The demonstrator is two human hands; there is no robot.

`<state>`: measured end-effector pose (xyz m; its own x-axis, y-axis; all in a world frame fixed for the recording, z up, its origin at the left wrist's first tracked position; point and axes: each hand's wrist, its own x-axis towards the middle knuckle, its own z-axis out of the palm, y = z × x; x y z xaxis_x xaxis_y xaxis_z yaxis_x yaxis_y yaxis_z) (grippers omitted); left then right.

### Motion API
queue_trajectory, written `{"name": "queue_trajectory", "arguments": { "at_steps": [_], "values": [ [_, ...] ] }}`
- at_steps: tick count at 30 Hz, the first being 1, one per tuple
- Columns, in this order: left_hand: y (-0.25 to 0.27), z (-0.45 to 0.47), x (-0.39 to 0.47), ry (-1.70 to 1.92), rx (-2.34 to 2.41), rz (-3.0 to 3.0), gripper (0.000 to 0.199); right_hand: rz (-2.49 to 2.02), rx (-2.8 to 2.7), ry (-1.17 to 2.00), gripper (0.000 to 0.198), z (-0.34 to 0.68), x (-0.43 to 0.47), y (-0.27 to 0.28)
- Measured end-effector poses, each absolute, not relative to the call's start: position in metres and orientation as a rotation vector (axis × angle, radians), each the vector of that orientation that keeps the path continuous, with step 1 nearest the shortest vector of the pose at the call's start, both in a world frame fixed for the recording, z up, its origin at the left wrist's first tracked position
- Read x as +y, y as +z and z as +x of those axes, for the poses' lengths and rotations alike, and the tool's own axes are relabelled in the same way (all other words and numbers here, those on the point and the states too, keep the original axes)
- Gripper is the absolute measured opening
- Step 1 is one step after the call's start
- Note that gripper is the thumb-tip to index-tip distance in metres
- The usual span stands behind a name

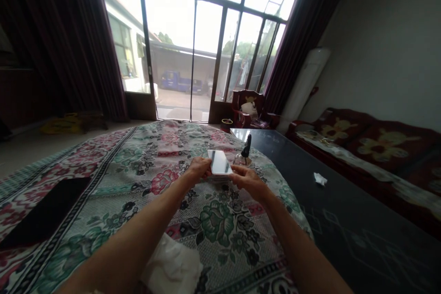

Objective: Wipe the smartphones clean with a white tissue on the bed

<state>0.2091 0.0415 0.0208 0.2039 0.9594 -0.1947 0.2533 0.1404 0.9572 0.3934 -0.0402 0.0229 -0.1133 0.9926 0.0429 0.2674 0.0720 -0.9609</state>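
Observation:
Just ahead of me, over the cloth-covered table, is a flat rectangular slab (220,163) with pale edges and a shiny top that reflects the window. My left hand (200,167) is closed on its left edge. On the near right corner, my right hand (248,178) pinches it between thumb and fingers. Layered pale edges show under the slab, but I cannot tell whether they belong to it or to a stack below. Right behind my right hand stands a clear bottle with a black pump or spray top (246,146). A crumpled white tissue (175,264) lies near my left forearm.
A flowered tablecloth (217,223) drapes the round table. At left lies a dark flat mat (48,211). The black table (344,225) at right bears a crumpled tissue (320,179). Beyond are a wooden sofa (379,144), an armchair (250,105) and glass doors (172,55).

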Motion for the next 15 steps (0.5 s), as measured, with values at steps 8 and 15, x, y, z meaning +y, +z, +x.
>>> {"name": "queue_trajectory", "arguments": {
  "at_steps": [8, 15],
  "values": [
    [0.013, 0.220, 0.058, 0.698, 1.348, 1.393, 0.034, -1.349, -1.375, 1.081, 0.051, 0.394, -0.037, 0.009],
    [0.015, 0.221, 0.067, 0.619, 1.452, 1.490, 0.030, -1.361, -1.327, 1.056, 0.049, 0.386, -0.037, 0.011]
  ]
}}
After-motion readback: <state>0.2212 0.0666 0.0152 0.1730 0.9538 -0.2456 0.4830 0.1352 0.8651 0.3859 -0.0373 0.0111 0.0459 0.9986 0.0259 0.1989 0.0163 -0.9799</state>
